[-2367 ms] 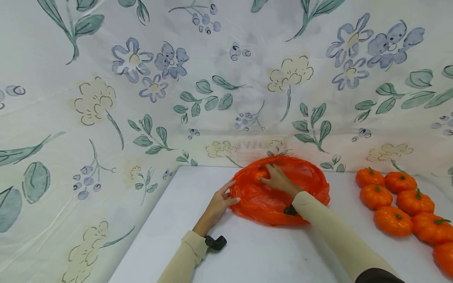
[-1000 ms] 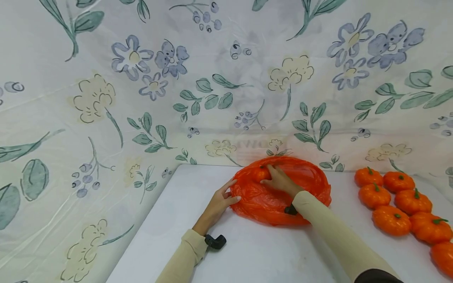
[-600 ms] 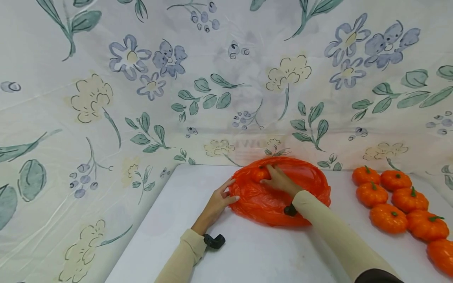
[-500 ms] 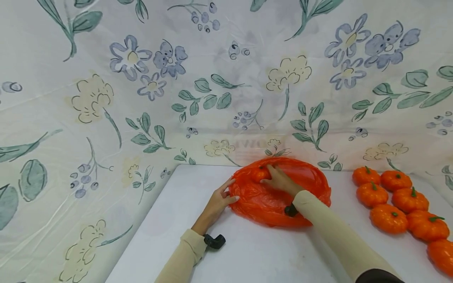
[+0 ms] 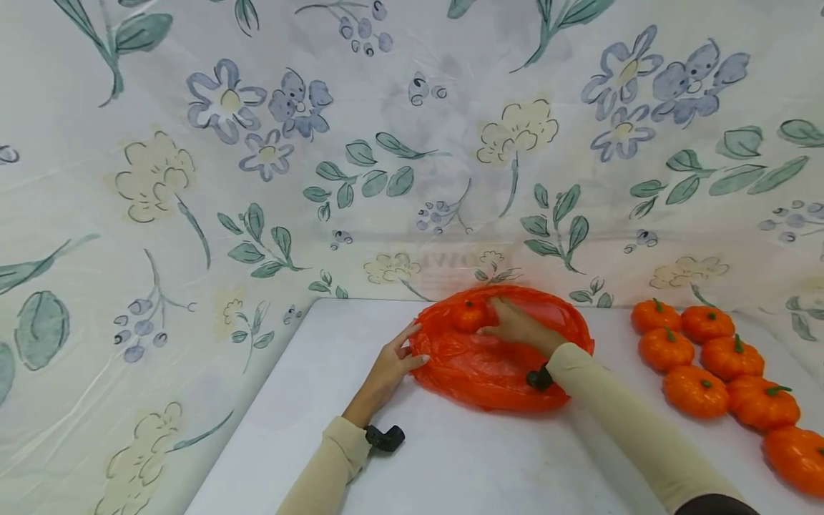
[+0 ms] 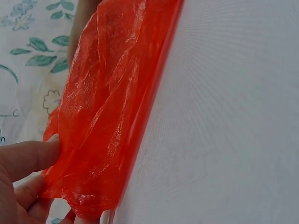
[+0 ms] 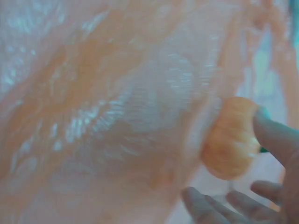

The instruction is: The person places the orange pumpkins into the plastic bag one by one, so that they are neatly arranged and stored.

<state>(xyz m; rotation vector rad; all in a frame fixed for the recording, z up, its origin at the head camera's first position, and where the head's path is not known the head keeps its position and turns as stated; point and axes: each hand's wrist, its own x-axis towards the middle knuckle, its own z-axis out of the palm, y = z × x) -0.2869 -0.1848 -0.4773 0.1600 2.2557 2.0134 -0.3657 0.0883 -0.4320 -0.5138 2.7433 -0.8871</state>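
Left grip (image 5: pixel 386 368) pinching crinkled plastic bag (image 5: pixel 486 386), right grip (image 5: pixel 518 327) unclenched beside round pumpkin (image 5: pixel 468 317)

The bag (image 5: pixel 496 372) lies on the worktop (image 5: pixel 463 465), before the cloth (image 5: pixel 412 150). A pumpkin (image 5: pixel 468 317) sits in the bag's left part, the right hand (image 5: pixel 520 325) just right of it. The left hand (image 5: pixel 388 366) is on the bag's left edge; seven pumpkins (image 5: pixel 695 393) lie right of the bag.

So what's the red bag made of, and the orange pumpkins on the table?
The bag looks like thin, shiny plastic, because it's crinkled and partly see-through. The pumpkins are probably plastic or painted foam, with a smooth, glossy finish; they show bright shiny spots, but looks alone can't rule out real ones.
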